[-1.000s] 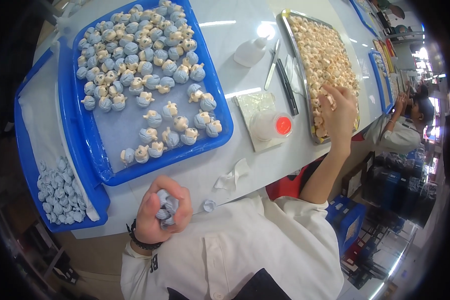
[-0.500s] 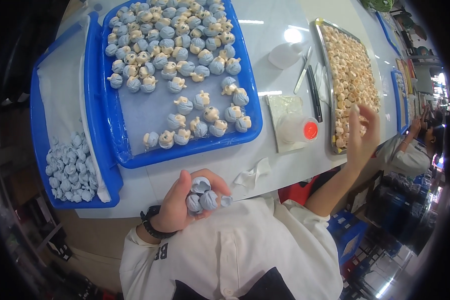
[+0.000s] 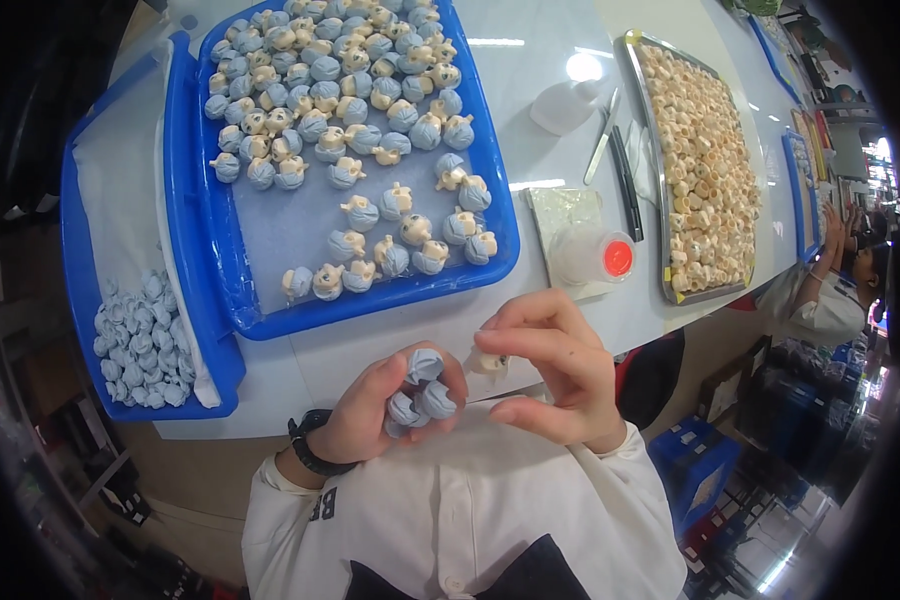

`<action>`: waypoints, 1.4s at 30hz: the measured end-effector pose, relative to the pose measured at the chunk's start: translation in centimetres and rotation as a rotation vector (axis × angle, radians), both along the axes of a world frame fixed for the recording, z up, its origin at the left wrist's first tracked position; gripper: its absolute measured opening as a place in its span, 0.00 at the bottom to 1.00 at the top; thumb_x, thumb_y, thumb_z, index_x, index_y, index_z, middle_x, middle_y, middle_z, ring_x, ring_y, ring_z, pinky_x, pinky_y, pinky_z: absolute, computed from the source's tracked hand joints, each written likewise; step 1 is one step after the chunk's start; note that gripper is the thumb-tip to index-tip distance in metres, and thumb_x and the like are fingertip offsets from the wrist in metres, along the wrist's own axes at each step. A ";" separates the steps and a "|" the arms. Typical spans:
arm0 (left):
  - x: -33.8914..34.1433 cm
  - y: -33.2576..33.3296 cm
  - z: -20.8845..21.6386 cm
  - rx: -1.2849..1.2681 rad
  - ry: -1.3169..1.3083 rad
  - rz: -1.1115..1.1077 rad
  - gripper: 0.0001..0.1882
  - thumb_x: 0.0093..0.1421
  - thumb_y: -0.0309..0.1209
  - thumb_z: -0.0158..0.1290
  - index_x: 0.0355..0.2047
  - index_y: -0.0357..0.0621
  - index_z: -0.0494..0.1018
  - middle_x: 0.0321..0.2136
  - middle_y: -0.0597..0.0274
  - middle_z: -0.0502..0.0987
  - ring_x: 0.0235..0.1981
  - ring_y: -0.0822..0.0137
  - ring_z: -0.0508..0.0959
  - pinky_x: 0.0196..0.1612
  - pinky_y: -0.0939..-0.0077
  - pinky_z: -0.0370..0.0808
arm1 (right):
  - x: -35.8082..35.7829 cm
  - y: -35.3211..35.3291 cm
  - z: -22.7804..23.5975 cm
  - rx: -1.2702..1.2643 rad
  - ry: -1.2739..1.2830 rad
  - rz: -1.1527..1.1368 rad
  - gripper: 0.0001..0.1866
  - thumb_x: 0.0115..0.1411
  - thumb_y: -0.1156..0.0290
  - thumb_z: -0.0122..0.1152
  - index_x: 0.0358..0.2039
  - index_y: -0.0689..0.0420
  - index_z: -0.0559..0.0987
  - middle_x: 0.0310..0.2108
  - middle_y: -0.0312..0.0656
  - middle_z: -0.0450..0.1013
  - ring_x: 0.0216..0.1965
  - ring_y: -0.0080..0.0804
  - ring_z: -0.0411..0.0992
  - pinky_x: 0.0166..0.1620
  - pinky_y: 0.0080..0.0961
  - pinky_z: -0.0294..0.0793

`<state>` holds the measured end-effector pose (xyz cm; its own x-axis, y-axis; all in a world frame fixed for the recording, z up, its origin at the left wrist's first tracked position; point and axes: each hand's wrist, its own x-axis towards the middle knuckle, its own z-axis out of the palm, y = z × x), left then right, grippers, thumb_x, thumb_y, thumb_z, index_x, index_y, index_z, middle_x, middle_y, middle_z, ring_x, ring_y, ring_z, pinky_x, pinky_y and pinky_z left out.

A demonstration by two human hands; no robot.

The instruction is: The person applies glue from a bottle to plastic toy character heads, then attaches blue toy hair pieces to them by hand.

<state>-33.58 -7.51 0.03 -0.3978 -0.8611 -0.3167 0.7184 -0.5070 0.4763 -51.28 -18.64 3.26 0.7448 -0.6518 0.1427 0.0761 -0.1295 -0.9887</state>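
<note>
My left hand (image 3: 367, 408) is curled round several small blue-grey doll hair pieces (image 3: 436, 399). Close by on its right, my right hand (image 3: 562, 372) has a beige doll head part (image 3: 489, 363) at its fingertips, a little apart from the hair pieces. Both hands are in front of my chest at the table's near edge. Beyond them, a blue tray (image 3: 370, 304) bears many doll heads with blue-grey hair (image 3: 396, 200). Loose hair pieces (image 3: 145, 345) lie in the near end of a blue bin (image 3: 82, 270) at the left.
A metal tray (image 3: 660, 200) full of beige head parts (image 3: 705, 170) stands at the right. Between the trays are a white bottle (image 3: 564, 107), tweezers (image 3: 601, 140), a black pen-like tool (image 3: 627, 185) and a clear jar with a red top (image 3: 617, 259). Another person (image 3: 820, 290) sits far right.
My right hand has come from the metal tray to beside my left hand and now holds a head part. My left hand has shifted slightly right, the hair pieces still in it.
</note>
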 end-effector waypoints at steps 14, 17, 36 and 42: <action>-0.4 -0.4 1.3 -0.260 -0.526 0.050 0.33 0.64 0.55 0.30 0.45 0.34 0.67 0.36 0.56 0.70 0.27 0.73 0.67 0.32 0.82 0.64 | 0.9 1.0 0.0 -0.499 -0.054 -0.092 0.18 0.39 0.78 0.69 0.34 0.60 0.77 0.31 0.42 0.73 0.31 0.33 0.70 0.33 0.24 0.68; -0.4 -1.0 2.0 -0.330 -0.653 0.050 0.32 0.64 0.53 0.33 0.50 0.33 0.65 0.37 0.56 0.70 0.35 0.70 0.69 0.40 0.80 0.65 | 1.2 1.3 -0.2 -0.643 0.027 -0.192 0.19 0.36 0.77 0.71 0.33 0.60 0.78 0.29 0.40 0.73 0.29 0.32 0.69 0.33 0.23 0.68; -0.3 0.0 1.1 -0.210 -0.573 0.096 0.20 0.62 0.41 0.48 0.43 0.35 0.64 0.35 0.60 0.72 0.33 0.78 0.71 0.35 0.85 0.67 | 0.7 1.1 -0.7 -0.679 -0.009 -0.178 0.18 0.37 0.81 0.68 0.34 0.61 0.79 0.31 0.43 0.74 0.28 0.33 0.71 0.29 0.22 0.71; -0.7 0.1 0.4 -0.174 -0.343 0.018 0.23 0.63 0.45 0.43 0.45 0.36 0.61 0.27 0.66 0.69 0.24 0.81 0.67 0.27 0.87 0.63 | 0.6 1.2 -0.4 -0.664 -0.006 -0.160 0.18 0.37 0.80 0.67 0.33 0.62 0.79 0.31 0.43 0.74 0.27 0.33 0.71 0.29 0.21 0.71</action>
<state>-34.24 -7.43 0.45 -0.2789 -0.9196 -0.2767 0.5105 -0.3860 0.7683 -50.65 -17.46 2.82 0.6448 -0.5266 0.5540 0.0107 -0.7185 -0.6954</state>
